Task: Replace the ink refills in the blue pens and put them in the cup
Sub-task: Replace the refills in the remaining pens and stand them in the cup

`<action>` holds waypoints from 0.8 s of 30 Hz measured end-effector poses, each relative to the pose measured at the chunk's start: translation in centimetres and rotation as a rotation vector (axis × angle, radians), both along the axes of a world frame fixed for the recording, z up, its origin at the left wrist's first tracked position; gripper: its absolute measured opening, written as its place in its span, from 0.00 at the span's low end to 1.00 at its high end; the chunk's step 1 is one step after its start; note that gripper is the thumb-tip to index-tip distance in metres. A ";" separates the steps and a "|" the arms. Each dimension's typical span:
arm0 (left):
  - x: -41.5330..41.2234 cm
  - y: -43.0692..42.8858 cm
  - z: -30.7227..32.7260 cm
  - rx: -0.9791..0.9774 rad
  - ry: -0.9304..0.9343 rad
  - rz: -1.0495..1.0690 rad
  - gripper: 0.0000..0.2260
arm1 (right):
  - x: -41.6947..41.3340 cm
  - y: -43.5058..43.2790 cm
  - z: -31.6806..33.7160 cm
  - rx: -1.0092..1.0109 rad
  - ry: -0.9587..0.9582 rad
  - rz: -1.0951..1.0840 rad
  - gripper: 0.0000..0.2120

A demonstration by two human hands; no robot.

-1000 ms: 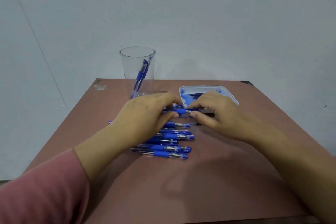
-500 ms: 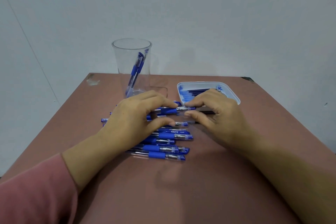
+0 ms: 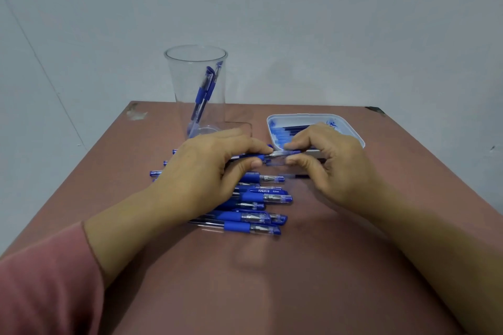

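Clear cup [image 3: 196, 84] back left has two blue pens leaning inside. The left hand [image 3: 215, 171] pinches the blue pen [image 3: 273, 154] by its rubber grip, and the right hand [image 3: 334, 166] pinches its clear tip end. It sits level between them, just above the pen pile [image 3: 253, 198].

A dusty-pink sleeve [image 3: 46, 288] of plain fabric covers my left arm at the near left, its cuff [image 3: 91, 250] ending partway along the forearm. My left grip [image 3: 206, 168] and right grip [image 3: 334, 163] are bare hands; the right forearm [image 3: 408, 239] is uncovered.
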State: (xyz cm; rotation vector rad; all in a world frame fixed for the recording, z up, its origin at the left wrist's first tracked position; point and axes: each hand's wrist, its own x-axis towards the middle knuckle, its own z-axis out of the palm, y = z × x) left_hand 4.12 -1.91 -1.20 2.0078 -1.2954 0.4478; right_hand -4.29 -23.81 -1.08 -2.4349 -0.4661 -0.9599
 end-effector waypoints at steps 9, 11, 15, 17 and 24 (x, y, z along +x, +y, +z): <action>1.1 1.2 0.1 0.090 0.043 0.044 0.14 | -0.2 -1.8 0.3 -0.072 0.131 -0.082 0.08; 1.3 1.5 0.1 0.140 0.005 0.037 0.14 | 0.0 -2.3 0.1 -0.111 0.167 -0.089 0.08; 1.7 1.8 0.4 0.172 -0.034 0.016 0.14 | 0.2 -3.0 -0.5 -0.176 0.202 -0.102 0.10; 1.7 1.9 0.5 0.163 -0.041 0.006 0.13 | 0.3 -3.0 -0.5 -0.187 0.217 -0.102 0.10; 1.4 2.1 1.1 0.107 -0.025 0.033 0.13 | 0.0 -2.5 -0.4 -0.197 0.277 -0.087 0.10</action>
